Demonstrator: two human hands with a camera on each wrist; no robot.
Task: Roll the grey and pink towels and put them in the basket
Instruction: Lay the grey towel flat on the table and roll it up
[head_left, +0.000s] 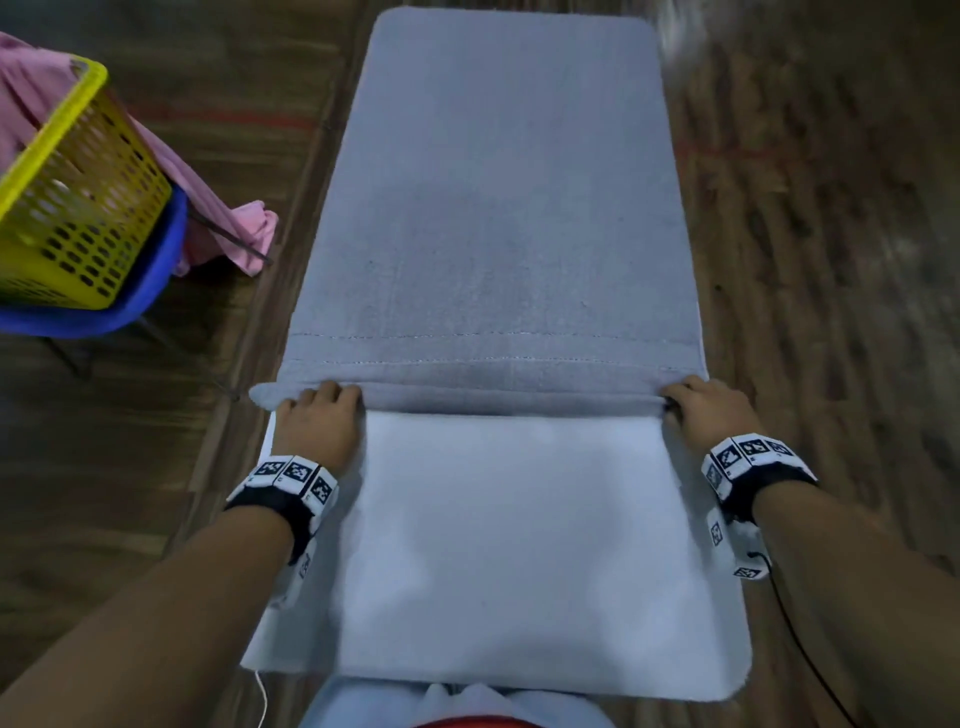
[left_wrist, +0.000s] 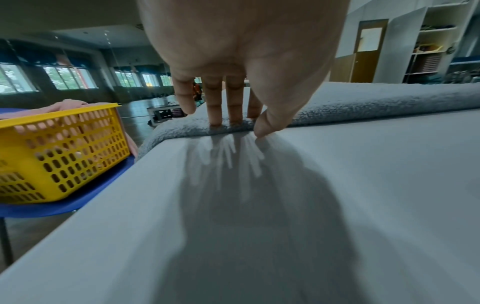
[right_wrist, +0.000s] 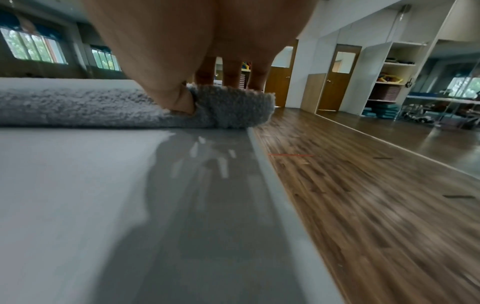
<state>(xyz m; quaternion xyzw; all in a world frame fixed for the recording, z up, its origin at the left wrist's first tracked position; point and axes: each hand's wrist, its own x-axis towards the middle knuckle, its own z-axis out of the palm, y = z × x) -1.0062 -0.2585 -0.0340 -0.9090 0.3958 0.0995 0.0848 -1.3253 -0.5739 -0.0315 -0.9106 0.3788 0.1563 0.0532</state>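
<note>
The grey towel (head_left: 493, 208) lies flat along the white table (head_left: 519, 545), its near end turned over into a thin roll. My left hand (head_left: 319, 415) grips the roll's left end, fingers on top and thumb at its near edge (left_wrist: 237, 127). At the right end my right hand (head_left: 701, 405) pinches the roll, thumb tucked into the fold (right_wrist: 207, 96) and fingers over the top. The pink towel (head_left: 234, 228) hangs over the far side of the yellow basket (head_left: 67, 208) at the left.
The basket (left_wrist: 64, 154) stands on a blue chair (head_left: 156, 291) just off the table's left edge. Wooden floor (right_wrist: 363, 185) lies on both sides of the narrow table. Bare table surface (left_wrist: 259, 226) stretches between the roll and my body.
</note>
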